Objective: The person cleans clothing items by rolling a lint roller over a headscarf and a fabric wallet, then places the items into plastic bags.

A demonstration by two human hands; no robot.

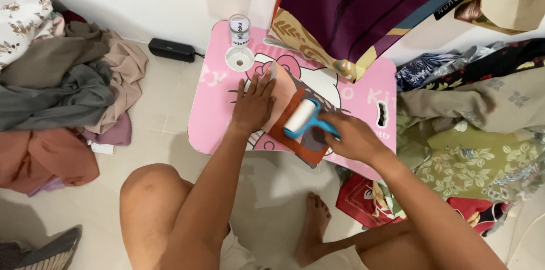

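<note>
A folded cloth in orange, peach and brown lies on a small pink table with a cartoon cat print. My left hand presses flat on the cloth's left side, fingers spread. My right hand grips the blue handle of a lint roller, whose white roll rests on the cloth's middle.
A small clear jar and a white round lid stand at the table's far left corner. A purple and yellow patterned cloth drapes over the table's back. Piles of fabric lie left and right. A black box sits by the wall.
</note>
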